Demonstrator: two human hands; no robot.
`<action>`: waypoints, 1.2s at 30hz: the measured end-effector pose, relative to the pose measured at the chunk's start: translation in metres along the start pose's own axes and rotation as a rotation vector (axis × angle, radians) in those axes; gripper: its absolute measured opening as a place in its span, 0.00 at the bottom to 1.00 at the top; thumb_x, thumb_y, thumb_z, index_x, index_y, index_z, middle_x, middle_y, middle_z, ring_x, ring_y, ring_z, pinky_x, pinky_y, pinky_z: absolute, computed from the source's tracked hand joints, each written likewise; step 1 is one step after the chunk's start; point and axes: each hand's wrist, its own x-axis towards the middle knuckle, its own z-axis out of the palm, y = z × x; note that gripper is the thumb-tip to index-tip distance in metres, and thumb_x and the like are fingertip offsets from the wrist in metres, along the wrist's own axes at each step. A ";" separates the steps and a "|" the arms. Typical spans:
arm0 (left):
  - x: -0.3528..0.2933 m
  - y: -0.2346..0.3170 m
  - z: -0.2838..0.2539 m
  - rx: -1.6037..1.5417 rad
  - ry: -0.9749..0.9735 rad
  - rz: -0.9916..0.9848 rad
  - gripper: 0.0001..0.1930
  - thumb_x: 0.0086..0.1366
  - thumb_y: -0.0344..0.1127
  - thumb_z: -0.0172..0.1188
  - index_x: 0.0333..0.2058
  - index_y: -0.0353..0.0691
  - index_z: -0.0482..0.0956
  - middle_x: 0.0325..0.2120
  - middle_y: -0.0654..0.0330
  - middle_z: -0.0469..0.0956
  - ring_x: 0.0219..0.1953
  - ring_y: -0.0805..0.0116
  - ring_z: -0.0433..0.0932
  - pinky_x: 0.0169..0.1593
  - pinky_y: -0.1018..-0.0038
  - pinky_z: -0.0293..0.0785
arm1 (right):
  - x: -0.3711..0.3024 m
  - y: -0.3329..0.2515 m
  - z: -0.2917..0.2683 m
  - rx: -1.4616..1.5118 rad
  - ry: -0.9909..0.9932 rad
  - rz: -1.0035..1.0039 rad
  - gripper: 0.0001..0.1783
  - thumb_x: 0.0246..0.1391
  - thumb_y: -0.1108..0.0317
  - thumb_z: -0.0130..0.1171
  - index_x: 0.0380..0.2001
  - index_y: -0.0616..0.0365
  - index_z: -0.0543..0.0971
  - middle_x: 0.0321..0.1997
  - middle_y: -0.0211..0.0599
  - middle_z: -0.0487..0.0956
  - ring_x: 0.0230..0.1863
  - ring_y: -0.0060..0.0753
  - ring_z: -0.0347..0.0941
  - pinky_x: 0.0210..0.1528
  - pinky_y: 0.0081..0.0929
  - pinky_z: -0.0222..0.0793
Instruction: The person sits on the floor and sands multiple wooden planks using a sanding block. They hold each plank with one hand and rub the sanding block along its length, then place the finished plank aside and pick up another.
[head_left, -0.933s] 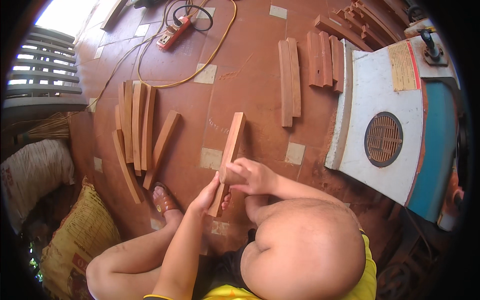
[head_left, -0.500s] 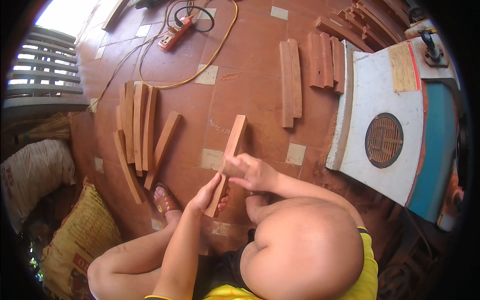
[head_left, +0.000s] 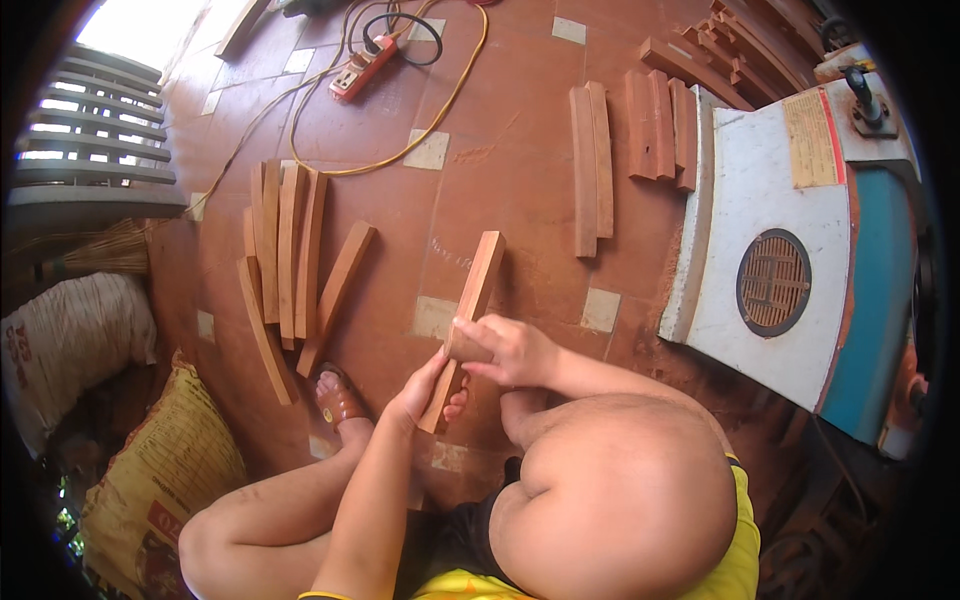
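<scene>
A long wooden slat (head_left: 468, 315) is gripped by both hands above the red floor (head_left: 520, 170). Its near end is cupped by the left hand (head_left: 420, 388), fingers curled under it; just above that, the right hand (head_left: 505, 350) is closed around its middle, and the far end is tilted away beyond the right hand. To the left of the left hand a row of similar slats (head_left: 285, 255) is laid out, with one loose slat (head_left: 337, 295) between them and the hands. Beyond the right hand, two more slats (head_left: 592, 165) are seen beside a white and blue machine (head_left: 790, 240).
</scene>
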 end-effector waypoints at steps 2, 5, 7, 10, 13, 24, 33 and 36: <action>-0.002 0.007 0.001 -0.013 -0.027 -0.019 0.38 0.71 0.79 0.44 0.38 0.43 0.72 0.19 0.62 0.67 0.14 0.72 0.62 0.21 0.74 0.60 | 0.012 0.028 -0.010 -0.095 0.042 0.048 0.39 0.61 0.51 0.70 0.71 0.54 0.70 0.38 0.49 0.80 0.34 0.48 0.82 0.38 0.40 0.82; -0.002 0.010 0.006 -0.038 -0.046 -0.043 0.38 0.71 0.79 0.43 0.37 0.43 0.72 0.19 0.62 0.67 0.13 0.72 0.61 0.20 0.75 0.60 | 0.038 0.091 -0.033 -0.244 0.269 0.336 0.38 0.62 0.50 0.69 0.70 0.56 0.70 0.39 0.50 0.81 0.33 0.46 0.82 0.37 0.39 0.81; -0.002 0.007 0.007 -0.052 -0.066 -0.045 0.38 0.70 0.79 0.43 0.37 0.43 0.72 0.19 0.62 0.67 0.13 0.72 0.61 0.20 0.75 0.60 | 0.035 0.087 -0.031 -0.151 0.213 0.382 0.38 0.62 0.50 0.69 0.69 0.57 0.71 0.39 0.51 0.81 0.33 0.46 0.82 0.37 0.39 0.81; -0.002 0.002 -0.001 -0.106 -0.098 -0.030 0.38 0.70 0.79 0.44 0.37 0.43 0.72 0.19 0.62 0.67 0.13 0.72 0.61 0.20 0.75 0.60 | 0.024 0.034 -0.018 -0.132 0.043 0.271 0.39 0.61 0.51 0.70 0.70 0.56 0.70 0.38 0.50 0.80 0.32 0.45 0.81 0.38 0.38 0.82; -0.004 0.002 0.001 0.001 -0.018 -0.004 0.38 0.70 0.79 0.44 0.37 0.43 0.72 0.19 0.62 0.67 0.13 0.72 0.61 0.20 0.75 0.59 | 0.007 0.000 -0.003 0.005 -0.003 -0.078 0.43 0.59 0.52 0.72 0.73 0.53 0.69 0.36 0.45 0.79 0.33 0.44 0.81 0.38 0.36 0.82; -0.003 0.002 -0.006 -0.092 -0.100 -0.032 0.39 0.71 0.80 0.42 0.38 0.43 0.73 0.18 0.62 0.65 0.12 0.73 0.59 0.20 0.74 0.57 | 0.022 0.033 -0.012 -0.133 0.055 0.223 0.38 0.61 0.49 0.70 0.70 0.51 0.73 0.38 0.47 0.80 0.32 0.45 0.83 0.36 0.40 0.82; 0.005 -0.001 -0.009 -0.100 -0.156 -0.022 0.39 0.71 0.80 0.41 0.39 0.44 0.74 0.18 0.63 0.66 0.12 0.72 0.59 0.20 0.73 0.56 | 0.041 0.084 -0.034 -0.234 0.249 0.401 0.37 0.59 0.51 0.71 0.68 0.51 0.74 0.37 0.46 0.81 0.34 0.44 0.82 0.38 0.38 0.82; 0.005 -0.010 -0.017 -0.169 -0.173 -0.032 0.39 0.70 0.80 0.41 0.39 0.44 0.74 0.18 0.62 0.66 0.13 0.72 0.59 0.20 0.73 0.57 | 0.029 0.040 -0.021 -0.131 0.098 0.285 0.37 0.58 0.53 0.73 0.68 0.49 0.75 0.39 0.45 0.81 0.33 0.44 0.83 0.38 0.40 0.82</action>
